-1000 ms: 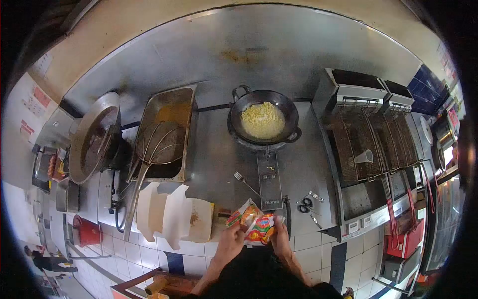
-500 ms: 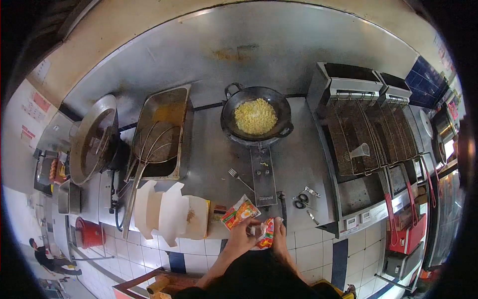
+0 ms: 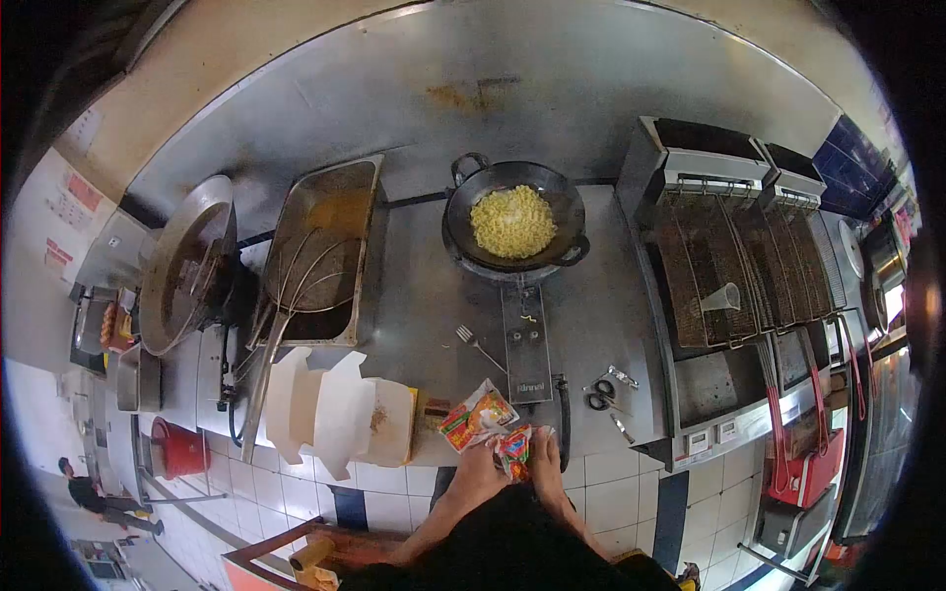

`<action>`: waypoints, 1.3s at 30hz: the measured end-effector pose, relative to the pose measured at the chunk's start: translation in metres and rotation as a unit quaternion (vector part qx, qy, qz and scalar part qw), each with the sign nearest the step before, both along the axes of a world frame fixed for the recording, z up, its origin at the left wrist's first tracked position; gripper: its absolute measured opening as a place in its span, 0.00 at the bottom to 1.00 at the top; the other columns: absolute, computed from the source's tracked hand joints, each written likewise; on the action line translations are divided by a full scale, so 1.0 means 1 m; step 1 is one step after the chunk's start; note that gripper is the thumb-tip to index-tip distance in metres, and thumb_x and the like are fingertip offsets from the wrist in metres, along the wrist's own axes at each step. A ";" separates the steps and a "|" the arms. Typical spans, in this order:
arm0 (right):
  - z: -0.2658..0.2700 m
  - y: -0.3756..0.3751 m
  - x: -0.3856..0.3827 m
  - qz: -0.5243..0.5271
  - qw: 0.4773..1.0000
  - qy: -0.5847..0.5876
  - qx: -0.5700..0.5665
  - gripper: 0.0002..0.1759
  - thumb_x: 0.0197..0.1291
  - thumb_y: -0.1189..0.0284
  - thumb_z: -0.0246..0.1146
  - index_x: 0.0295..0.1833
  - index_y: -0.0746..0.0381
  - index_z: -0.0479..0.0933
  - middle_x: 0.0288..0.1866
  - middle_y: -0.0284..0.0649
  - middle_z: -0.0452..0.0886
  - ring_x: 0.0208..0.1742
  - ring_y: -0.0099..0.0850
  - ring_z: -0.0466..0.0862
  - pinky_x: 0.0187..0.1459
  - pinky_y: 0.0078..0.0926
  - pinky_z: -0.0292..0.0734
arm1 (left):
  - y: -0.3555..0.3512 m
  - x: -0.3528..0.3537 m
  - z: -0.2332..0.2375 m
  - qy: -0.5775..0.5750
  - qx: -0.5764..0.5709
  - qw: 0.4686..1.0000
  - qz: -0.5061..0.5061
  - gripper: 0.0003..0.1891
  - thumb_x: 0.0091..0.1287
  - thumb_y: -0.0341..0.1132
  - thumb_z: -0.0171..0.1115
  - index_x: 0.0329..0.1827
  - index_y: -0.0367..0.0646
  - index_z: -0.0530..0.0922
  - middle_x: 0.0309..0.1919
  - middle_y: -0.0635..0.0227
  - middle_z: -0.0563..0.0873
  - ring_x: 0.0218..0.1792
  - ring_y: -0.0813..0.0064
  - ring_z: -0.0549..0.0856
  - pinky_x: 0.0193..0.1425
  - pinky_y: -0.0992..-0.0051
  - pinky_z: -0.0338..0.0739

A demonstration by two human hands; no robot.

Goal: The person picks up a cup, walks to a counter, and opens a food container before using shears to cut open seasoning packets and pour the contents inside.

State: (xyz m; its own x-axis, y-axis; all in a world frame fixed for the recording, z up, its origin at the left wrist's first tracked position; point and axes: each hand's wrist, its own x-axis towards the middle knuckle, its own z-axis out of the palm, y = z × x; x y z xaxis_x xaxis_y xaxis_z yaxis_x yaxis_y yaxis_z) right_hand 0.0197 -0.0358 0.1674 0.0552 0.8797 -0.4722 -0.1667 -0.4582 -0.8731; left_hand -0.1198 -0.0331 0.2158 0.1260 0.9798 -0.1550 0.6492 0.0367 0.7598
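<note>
My left hand [image 3: 477, 477] and my right hand [image 3: 546, 467] are close together at the counter's front edge. Between them is a crumpled red and yellow instant noodle packet [image 3: 514, 450], gripped from both sides. Another noodle packet [image 3: 477, 418], with a picture of food on it, lies just beyond my left hand on the counter. Straight ahead, yellow noodles [image 3: 513, 223] fill the middle of a black wok [image 3: 566, 204] on a gas burner [image 3: 528, 345]. A fork [image 3: 480, 347] lies beside the burner's front panel.
Scissors [image 3: 599, 396] lie right of the burner, and an open takeaway box [image 3: 390, 424] stands to the left. Further left are a strainer [image 3: 313, 281] over a metal tray [image 3: 367, 236] and a large pan [image 3: 158, 286]. Fryer baskets [image 3: 702, 266] are at right. A person [image 3: 97, 495] is far left.
My hands have turned and bunched the crumpled packet, so more of its red print faces up. The view has shifted slightly; the wok and noodles look the same.
</note>
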 end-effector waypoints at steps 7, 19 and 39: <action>-0.011 -0.006 -0.004 -0.009 0.998 0.012 -0.063 0.30 0.78 0.48 0.41 0.47 0.67 0.73 0.39 0.36 0.76 0.41 0.26 0.73 0.47 0.29 0.71 | -0.005 -0.013 -0.017 -0.031 0.046 0.998 0.016 0.17 0.60 0.29 0.69 0.51 0.34 0.81 0.43 0.52 0.88 0.44 0.58 0.89 0.47 0.65 0.82; -0.079 0.031 0.105 -0.196 0.978 0.077 -0.002 0.33 0.74 0.45 0.48 0.65 0.65 0.68 0.57 0.43 0.75 0.54 0.30 0.79 0.50 0.30 0.77 | 0.005 -0.041 0.003 -0.281 -0.025 0.939 0.198 0.11 0.70 0.32 0.65 0.50 0.35 0.80 0.40 0.64 0.87 0.39 0.76 0.88 0.42 0.77 0.82; 0.051 -0.001 0.005 0.180 0.975 0.128 -0.026 0.11 0.67 0.74 0.64 0.52 0.67 0.76 0.42 0.31 0.80 0.41 0.17 0.77 0.42 0.17 0.72 | -0.029 -0.039 0.026 -0.259 -0.069 0.960 0.074 0.08 0.68 0.32 0.68 0.41 0.34 0.82 0.31 0.71 0.85 0.32 0.87 0.80 0.36 0.80 0.76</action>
